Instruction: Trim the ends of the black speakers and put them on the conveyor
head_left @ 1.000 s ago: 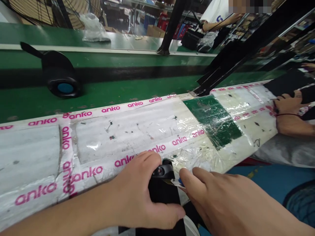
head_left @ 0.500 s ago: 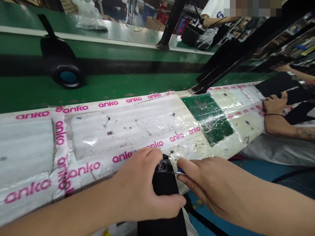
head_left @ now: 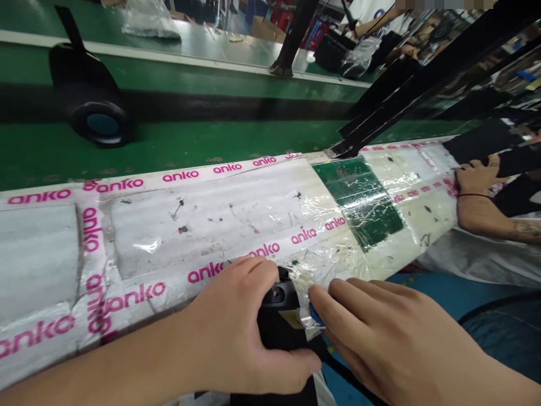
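My left hand (head_left: 239,327) is wrapped round a black plastic part (head_left: 281,321) at the near edge of the taped white bench (head_left: 220,217), with my fingers over its top and my thumb along its lower side. My right hand (head_left: 380,338) is closed on a small tool with a blue handle and a metal blade (head_left: 310,318). The blade tip touches the right side of the black part, just below a small round hole in its top.
A green conveyor belt (head_left: 190,144) runs behind the bench and carries a black fan housing (head_left: 91,107). Another person's hands (head_left: 475,186) rest on the bench at the right. Black frame bars (head_left: 406,84) slant down at the upper right. A plastic bag (head_left: 147,22) lies at the back.
The view has shifted slightly. My right hand has turned the blade against the black part, so more of the metal shows. My left hand keeps its grip.
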The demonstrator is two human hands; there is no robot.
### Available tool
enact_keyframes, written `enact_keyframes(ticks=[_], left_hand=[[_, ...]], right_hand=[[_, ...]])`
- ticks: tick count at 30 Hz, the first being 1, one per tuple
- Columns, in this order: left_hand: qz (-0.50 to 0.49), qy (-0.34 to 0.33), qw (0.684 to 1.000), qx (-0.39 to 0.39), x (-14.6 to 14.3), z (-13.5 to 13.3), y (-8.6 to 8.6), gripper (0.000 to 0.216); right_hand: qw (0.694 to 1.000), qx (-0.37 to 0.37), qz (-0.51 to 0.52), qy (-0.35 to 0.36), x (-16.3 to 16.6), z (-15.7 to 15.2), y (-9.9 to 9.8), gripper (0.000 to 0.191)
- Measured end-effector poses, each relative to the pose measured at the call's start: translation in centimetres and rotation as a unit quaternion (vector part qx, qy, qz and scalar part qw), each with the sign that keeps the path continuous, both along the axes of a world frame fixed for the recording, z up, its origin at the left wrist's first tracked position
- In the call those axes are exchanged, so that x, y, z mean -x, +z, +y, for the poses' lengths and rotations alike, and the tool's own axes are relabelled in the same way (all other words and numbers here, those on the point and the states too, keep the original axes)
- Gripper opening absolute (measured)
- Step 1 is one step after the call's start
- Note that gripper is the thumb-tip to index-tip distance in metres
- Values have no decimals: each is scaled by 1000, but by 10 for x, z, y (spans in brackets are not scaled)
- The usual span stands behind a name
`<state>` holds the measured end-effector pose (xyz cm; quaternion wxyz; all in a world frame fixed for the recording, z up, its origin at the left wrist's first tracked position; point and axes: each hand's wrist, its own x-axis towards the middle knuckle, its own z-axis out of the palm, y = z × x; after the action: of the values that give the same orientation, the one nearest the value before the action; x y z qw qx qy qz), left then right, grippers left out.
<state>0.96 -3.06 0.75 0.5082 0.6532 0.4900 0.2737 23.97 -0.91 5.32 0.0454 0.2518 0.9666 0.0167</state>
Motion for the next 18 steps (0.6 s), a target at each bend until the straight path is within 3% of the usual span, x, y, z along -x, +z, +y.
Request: enact_keyframes(ticks=[4,18], left_hand=[[0,-3,1000,-6,0,0,-2,52],[6,-8,1000,21,1,0,-1,50]], right_hand=[[1000,15,-3,-9,2,-1,-4,39],[999,26,-38,5,6,-2,7,39]])
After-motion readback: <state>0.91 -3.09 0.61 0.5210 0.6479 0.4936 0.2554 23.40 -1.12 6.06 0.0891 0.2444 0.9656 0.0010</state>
